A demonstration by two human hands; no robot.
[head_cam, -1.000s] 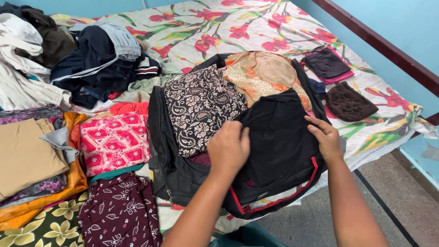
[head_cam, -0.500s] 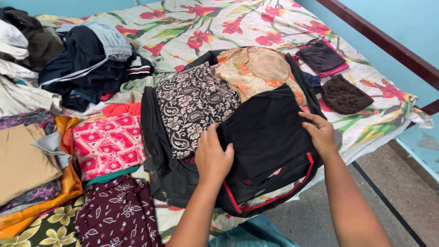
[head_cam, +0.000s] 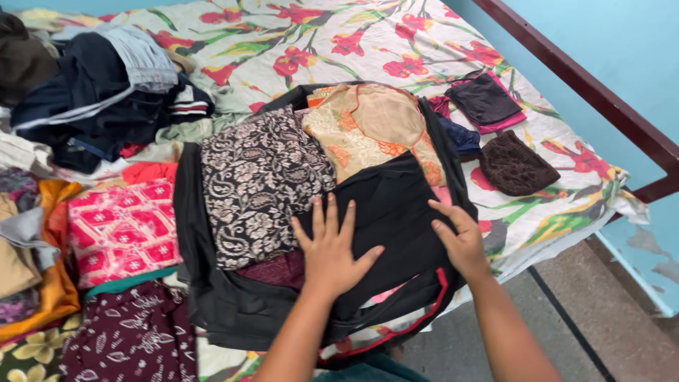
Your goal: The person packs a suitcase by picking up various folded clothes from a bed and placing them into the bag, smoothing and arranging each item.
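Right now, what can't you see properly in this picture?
Head view:
- What lies under the black garment: covered by it, the left hand and right hand.
- Clothes pile at left: cut off by the edge.
- Inside of the black bag: hidden by the patterned black-and-cream garment.

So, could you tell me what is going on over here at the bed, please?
A person stands at a bed spread with a floral sheet and presses both palms flat on a folded black garment lying in an open black bag. The left hand is spread on its near-left part and the right hand rests on its right edge. Beside it in the bag lie a black-and-cream paisley garment and a tan embroidered one. Folded clothes are stacked at the left.
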